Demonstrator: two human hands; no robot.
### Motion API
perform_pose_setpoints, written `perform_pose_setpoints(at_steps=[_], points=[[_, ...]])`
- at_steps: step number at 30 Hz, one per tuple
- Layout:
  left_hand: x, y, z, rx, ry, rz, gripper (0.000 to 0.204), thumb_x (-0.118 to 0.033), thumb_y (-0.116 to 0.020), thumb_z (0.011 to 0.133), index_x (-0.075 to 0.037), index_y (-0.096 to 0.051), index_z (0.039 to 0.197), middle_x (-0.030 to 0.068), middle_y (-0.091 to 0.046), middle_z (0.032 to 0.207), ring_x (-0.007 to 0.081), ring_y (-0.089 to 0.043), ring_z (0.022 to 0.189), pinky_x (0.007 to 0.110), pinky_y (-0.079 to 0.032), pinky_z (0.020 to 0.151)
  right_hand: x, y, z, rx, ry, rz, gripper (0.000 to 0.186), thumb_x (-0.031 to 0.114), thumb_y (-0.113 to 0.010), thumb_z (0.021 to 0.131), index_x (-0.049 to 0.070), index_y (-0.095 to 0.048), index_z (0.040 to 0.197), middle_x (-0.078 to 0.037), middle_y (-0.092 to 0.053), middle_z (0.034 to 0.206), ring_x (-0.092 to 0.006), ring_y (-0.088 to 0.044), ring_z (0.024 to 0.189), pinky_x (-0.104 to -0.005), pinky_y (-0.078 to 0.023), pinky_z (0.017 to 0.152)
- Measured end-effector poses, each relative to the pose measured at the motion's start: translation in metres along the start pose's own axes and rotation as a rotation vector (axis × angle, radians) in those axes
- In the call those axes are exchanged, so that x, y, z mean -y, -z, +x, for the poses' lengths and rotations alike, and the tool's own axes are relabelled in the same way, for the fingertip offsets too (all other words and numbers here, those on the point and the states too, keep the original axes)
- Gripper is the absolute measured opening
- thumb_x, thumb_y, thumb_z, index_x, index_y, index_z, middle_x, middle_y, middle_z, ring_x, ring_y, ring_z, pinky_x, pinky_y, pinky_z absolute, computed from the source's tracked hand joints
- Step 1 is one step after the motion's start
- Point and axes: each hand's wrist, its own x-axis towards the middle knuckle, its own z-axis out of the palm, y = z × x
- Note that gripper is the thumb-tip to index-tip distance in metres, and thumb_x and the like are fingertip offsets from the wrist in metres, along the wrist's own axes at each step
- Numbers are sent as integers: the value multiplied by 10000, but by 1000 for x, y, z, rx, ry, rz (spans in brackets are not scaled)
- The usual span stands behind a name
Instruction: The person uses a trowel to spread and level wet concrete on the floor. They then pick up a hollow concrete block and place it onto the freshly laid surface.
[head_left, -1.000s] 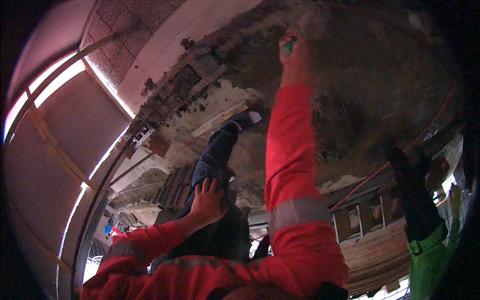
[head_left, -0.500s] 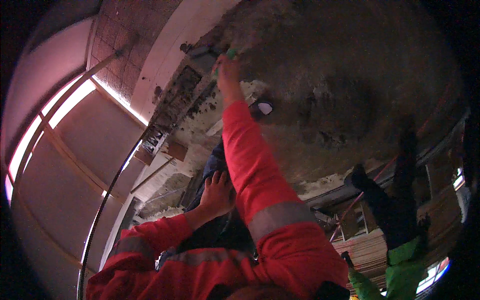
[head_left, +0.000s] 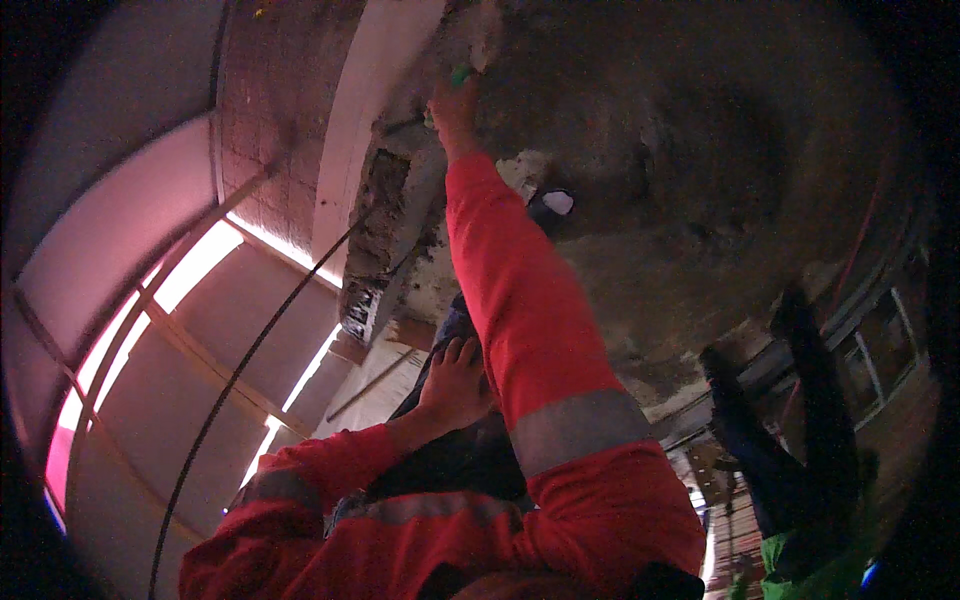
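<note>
Handle, green [head_left: 460,75]: one piece, in the grip of the right hand, at upper centre over the brown-grey ground; one bit shows past the knuckles, a smaller bit at the hand's left edge. Working end blurred; kind of tool cannot be told.

Right hand [head_left: 457,116]: bare, fingers curled closed around the green handle, arm stretched far forward.

Left hand [head_left: 456,388]: bare, laid flat with fingers a little spread on a dark trouser leg [head_left: 455,325]; palm hidden.

Sleeves, red [head_left: 530,290]: a pair, each with a wide grey band [head_left: 580,428]; band plain to the eye.

Shoe, dark with a whitish patch [head_left: 557,203]: one, just right of the right forearm; any mark on it too small to read.

Ground, brown-grey [head_left: 690,150]: rough and dim, spreading right of the hand.

Channel, dark and rough-edged [head_left: 383,190]: one, below and left of the right hand, beside a pale curved strip [head_left: 365,100].

Cable, black [head_left: 240,372]: one, slanting across the pinkish panels [head_left: 215,335] at left.

Line, red [head_left: 862,235]: one, thin, at far right.

Co-worker, lower right: dark legs [head_left: 765,455], green garment [head_left: 805,560]; lettering, if any, lost in shadow.

Stack, brown and layered [head_left: 733,515]: beside the co-worker; surface markings too blurred to read.
</note>
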Motion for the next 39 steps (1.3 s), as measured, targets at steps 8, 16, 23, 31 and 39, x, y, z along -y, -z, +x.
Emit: perform_pose_setpoints(at_steps=[8,16,23,31,39], points=[[21,-80,-6,137,-89,151,542,-365,-594,764,-19,-522,1175,236,-452,1258,413,-411,1189,493,-356,996,-5,174,-46,-627,164,-337,528,321,-624,795,-57,-492,1140,-238,-586,1060,-378,-594,944,-437,-467,830],[7,-97,-23,43,-256,376,499,-255,-673,722,-27,-530,1143,233,-478,1225,415,-455,1141,477,-391,964,-153,420,-267,-667,-222,115,475,359,-598,819,-27,-545,1091,-204,-608,940,-347,-576,860,-442,-448,772],[-36,-109,-19,175,-370,634,476,-202,-673,731,-32,-524,1150,252,-458,1260,414,-446,1177,465,-388,982,-381,490,-454,-1080,-539,455,410,355,-581,842,-12,-574,1025,-151,-612,822,-259,-569,670,-381,-457,608],[-148,-134,-1,233,-569,806,481,-215,-633,772,-43,-499,1200,247,-419,1296,408,-412,1212,489,-345,1002,-605,516,-497,-1510,-557,634,272,320,-534,879,50,-570,879,-78,-568,689,-198,-543,549,-350,-448,505],[-202,-146,23,81,-542,757,553,-368,-591,828,-32,-476,1252,215,-396,1336,384,-373,1254,472,-303,1041,-589,700,-457,-1628,-194,1373,229,289,-543,874,74,-586,938,-59,-590,812,-193,-563,660,-335,-466,587]])
